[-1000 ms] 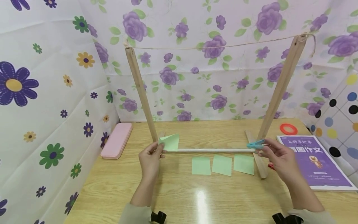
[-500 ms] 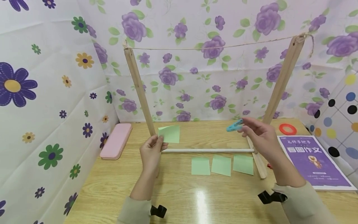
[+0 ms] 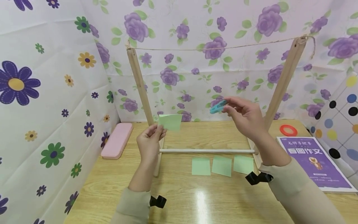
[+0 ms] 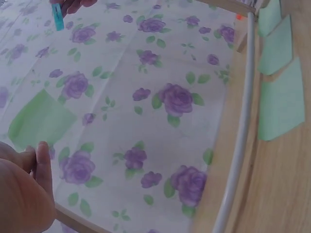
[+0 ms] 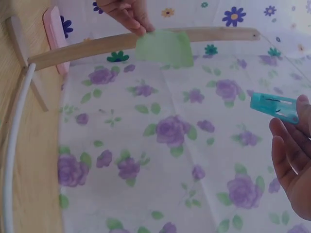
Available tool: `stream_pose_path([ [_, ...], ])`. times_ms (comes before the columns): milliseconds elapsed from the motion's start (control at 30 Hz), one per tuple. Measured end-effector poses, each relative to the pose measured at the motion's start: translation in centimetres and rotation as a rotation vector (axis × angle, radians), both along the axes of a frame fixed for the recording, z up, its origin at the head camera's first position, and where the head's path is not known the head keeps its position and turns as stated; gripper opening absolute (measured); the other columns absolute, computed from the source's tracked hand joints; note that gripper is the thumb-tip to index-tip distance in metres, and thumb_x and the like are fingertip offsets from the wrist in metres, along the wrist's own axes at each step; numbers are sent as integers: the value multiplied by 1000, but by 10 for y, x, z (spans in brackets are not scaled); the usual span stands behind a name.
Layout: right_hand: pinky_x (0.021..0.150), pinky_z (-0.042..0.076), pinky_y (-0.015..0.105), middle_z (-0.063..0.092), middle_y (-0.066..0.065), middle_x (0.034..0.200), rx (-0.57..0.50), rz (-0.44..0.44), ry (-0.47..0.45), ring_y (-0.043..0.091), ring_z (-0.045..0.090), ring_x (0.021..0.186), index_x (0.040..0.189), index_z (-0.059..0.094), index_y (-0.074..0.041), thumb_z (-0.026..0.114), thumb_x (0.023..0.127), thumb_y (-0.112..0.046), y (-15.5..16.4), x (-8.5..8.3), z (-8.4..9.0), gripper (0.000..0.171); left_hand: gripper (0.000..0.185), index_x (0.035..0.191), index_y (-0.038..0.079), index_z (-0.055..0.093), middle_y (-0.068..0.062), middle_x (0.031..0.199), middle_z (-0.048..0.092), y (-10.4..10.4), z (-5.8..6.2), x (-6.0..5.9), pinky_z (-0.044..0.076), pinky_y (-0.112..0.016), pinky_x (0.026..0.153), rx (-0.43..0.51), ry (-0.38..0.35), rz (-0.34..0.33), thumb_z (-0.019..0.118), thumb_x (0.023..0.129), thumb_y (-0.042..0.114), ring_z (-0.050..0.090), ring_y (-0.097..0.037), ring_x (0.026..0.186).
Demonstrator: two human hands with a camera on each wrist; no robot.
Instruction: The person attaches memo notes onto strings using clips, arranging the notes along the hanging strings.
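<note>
My left hand pinches a green sticky note by its lower left corner, in front of the left wooden post. In my right hand a blue clothespin is held between thumb and fingers, its nose pointing left. The right wrist view shows the clothespin apart from the note. Both hands are below the twine that spans the tops of the two posts. Three more green sticky notes lie in a row on the table.
A white rod joins the posts' feet low over the table. The right wooden post stands behind my right forearm. A pink case lies left; a purple book and red ring lie right.
My right hand has moved left and up with the clothespin, away from the right post's foot. The left hand has raised its sticky note higher above the rod.
</note>
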State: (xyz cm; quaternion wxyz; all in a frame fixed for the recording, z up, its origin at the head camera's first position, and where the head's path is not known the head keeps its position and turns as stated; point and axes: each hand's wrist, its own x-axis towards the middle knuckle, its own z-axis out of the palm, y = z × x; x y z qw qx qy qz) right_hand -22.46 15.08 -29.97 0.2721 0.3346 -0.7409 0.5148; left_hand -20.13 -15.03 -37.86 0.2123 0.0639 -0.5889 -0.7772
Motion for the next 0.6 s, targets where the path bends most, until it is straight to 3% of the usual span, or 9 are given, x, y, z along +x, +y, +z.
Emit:
stream_pose_path([
  [333, 60, 53, 16, 72, 7, 85, 41, 11, 199, 6, 64, 69, 100, 72, -1, 68, 82, 4, -31, -5, 49, 19, 28, 94, -3, 68, -14, 83, 67, 3, 29, -5, 59, -31, 71, 74, 69, 22, 75, 78, 19, 70, -19, 71],
  [600, 56, 51, 14, 72, 4, 83, 65, 27, 341, 6, 62, 67, 94, 72, -2, 67, 85, 0, -54, -6, 96, 11, 29, 94, -3, 68, -15, 82, 68, -3, 57, -9, 59, -30, 70, 21, 164, 6, 73, 80, 22, 69, -19, 70],
])
